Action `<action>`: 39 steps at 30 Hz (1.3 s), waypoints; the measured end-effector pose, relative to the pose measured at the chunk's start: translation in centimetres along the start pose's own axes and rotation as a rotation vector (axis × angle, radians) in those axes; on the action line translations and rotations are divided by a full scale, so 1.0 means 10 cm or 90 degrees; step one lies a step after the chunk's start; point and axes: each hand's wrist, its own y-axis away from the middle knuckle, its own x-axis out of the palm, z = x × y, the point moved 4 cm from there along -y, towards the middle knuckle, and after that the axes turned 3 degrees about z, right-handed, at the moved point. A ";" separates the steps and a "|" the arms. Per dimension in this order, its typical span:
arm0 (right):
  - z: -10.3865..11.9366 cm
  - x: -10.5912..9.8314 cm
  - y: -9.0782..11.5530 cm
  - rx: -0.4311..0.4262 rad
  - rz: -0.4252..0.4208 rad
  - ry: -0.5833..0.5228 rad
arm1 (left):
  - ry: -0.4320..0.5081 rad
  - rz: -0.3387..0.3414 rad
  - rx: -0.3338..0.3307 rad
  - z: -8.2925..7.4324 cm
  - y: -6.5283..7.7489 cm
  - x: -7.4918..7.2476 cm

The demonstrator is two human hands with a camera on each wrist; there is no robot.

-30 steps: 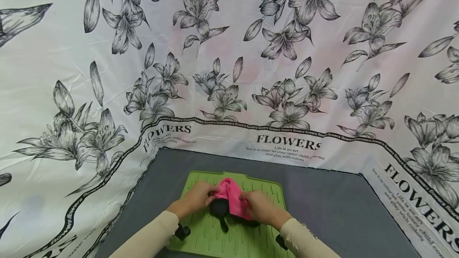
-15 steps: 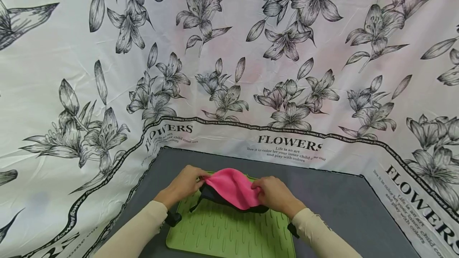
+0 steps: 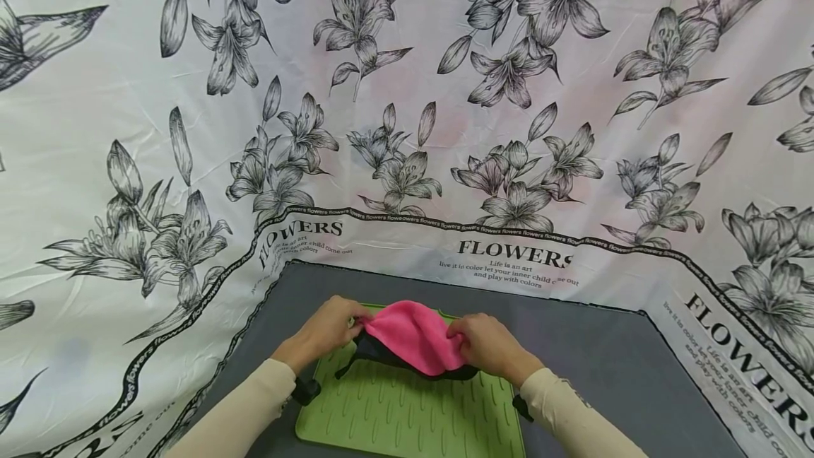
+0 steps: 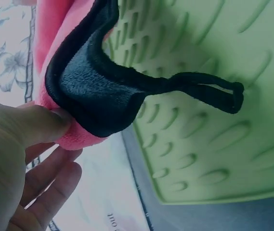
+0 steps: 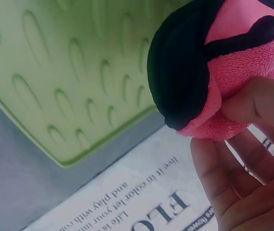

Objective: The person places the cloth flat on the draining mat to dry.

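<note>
A soft pink cloth piece (image 3: 410,334) with black-bound edges and a dark plush inner side is stretched between both hands over the green mat (image 3: 407,415). My left hand (image 3: 327,327) pinches its left end between thumb and fingers. In the left wrist view, a narrow black loop (image 4: 214,91) sticks out from the cloth's dark edge (image 4: 98,77) across the mat. With thumb and fingers, my right hand (image 3: 486,345) pinches the right end. There, a black strap (image 5: 247,38) lies across the pink pile, beside a dark curved panel (image 5: 180,67).
The ribbed mat lies on a grey tabletop (image 3: 591,373). White fabric printed with black flowers (image 3: 394,175) surrounds the table at the back and sides. Each wrist wears a small black device, such as the left wrist camera (image 3: 307,391).
The hands have moved apart, spreading the cloth from a bunched shape with a rounded black part showing into a wide stretched one. Over the last half second it has hardly moved.
</note>
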 end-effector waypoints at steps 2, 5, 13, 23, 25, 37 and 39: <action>-0.01 0.06 0.01 0.002 0.004 -0.008 | -0.011 0.008 0.011 -0.02 0.02 0.04; -0.01 0.20 0.04 0.001 0.028 -0.022 | -0.029 0.054 0.024 -0.05 0.06 0.14; 0.03 0.56 0.15 0.017 0.124 -0.023 | 0.083 0.270 -0.054 -0.04 0.25 0.38; 0.00 0.36 0.11 0.000 0.107 -0.027 | 0.062 0.228 -0.095 0.07 0.09 0.34; -0.04 0.34 0.11 0.005 0.078 -0.013 | 0.048 0.213 -0.108 0.10 0.05 0.35; -0.14 0.52 0.14 0.139 0.041 0.032 | -0.064 0.163 -0.048 0.05 -0.10 0.62; -0.12 0.56 0.14 0.155 0.053 0.033 | -0.056 0.180 -0.039 -0.01 -0.10 0.66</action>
